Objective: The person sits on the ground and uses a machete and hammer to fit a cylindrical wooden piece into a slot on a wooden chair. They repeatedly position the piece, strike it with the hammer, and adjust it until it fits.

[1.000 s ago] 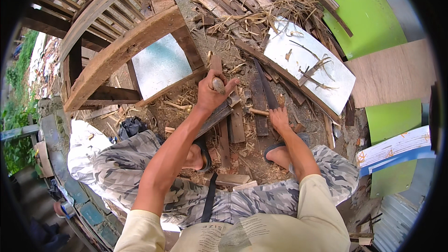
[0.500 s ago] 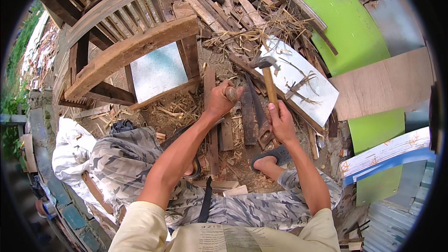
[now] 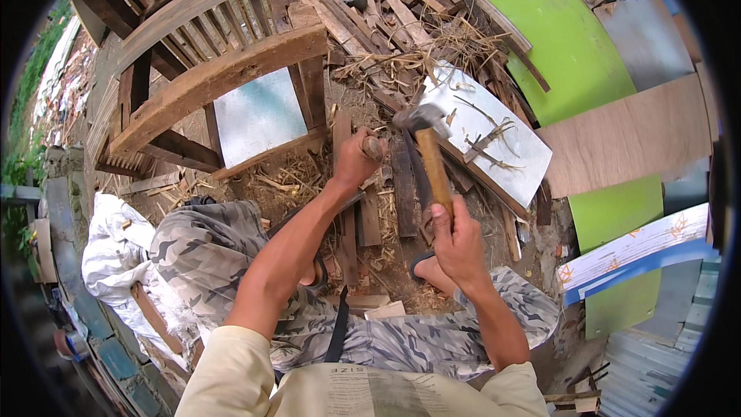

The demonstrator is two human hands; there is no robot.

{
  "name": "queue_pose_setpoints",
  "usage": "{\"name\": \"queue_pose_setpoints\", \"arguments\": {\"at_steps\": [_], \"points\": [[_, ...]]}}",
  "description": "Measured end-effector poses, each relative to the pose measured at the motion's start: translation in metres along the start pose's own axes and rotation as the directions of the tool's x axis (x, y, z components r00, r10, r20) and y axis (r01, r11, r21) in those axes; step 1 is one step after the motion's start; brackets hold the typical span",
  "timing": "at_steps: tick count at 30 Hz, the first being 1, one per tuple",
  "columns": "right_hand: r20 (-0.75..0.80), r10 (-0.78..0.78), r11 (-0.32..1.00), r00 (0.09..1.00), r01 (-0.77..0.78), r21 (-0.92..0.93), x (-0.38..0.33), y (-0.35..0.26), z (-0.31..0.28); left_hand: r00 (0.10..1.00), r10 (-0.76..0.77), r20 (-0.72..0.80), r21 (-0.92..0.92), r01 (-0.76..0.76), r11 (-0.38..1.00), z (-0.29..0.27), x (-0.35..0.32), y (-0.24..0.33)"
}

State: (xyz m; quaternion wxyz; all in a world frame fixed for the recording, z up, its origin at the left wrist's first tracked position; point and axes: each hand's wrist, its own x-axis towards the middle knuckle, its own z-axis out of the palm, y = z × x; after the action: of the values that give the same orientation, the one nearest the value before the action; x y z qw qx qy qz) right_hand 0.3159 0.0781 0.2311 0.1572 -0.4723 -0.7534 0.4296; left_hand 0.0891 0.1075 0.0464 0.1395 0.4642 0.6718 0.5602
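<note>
My right hand [image 3: 461, 245] is closed round the lower part of a hammer's wooden handle. The hammer [image 3: 434, 170] is raised, its metal head slightly blurred, to the right of my left fist. My left hand [image 3: 357, 161] grips a wooden-handled tool [image 3: 373, 148] with its rounded butt pointing up. The fist hides the rest of that tool, so I cannot tell its kind. Below the left fist lie narrow dark boards [image 3: 369, 220] among wood shavings. A handsaw [image 3: 417, 156] lies behind the hammer, partly covered by it and my right hand.
A slatted wooden bench frame [image 3: 231, 69] stands at the far left. Scrap wood [image 3: 378, 19] and dry twigs are heaped at the back. A white panel [image 3: 494, 143], a green sheet [image 3: 571, 46] and plywood [image 3: 625, 135] lie right. A white sack [image 3: 116, 243] sits by my left knee.
My right hand has come nearer to me and slightly left, bringing the hammer with it. The hammer head has shifted left and a little down. My left fist stays nearly in place.
</note>
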Motion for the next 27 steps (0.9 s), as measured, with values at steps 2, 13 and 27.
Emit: {"name": "queue_pose_setpoints", "arguments": {"at_steps": [2, 13, 27], "points": [[-0.107, -0.084, 0.989, 0.991, 0.096, 0.111, -0.003, -0.005, -0.005, 1.000, 0.010, 0.029, -0.005, -0.010, 1.000, 0.002, 0.000, 0.005], [-0.173, -0.091, 0.994, 0.981, 0.100, 0.045, 0.005, -0.012, -0.005, 0.994, -0.041, 0.102, 0.022, 0.039, 0.999, 0.000, -0.005, 0.008], [-0.322, -0.193, 0.955, 0.927, 0.252, 0.153, -0.003, 0.000, 0.016, 0.994, 0.070, 0.086, 0.023, -0.072, 0.997, 0.008, -0.006, 0.011]]}}
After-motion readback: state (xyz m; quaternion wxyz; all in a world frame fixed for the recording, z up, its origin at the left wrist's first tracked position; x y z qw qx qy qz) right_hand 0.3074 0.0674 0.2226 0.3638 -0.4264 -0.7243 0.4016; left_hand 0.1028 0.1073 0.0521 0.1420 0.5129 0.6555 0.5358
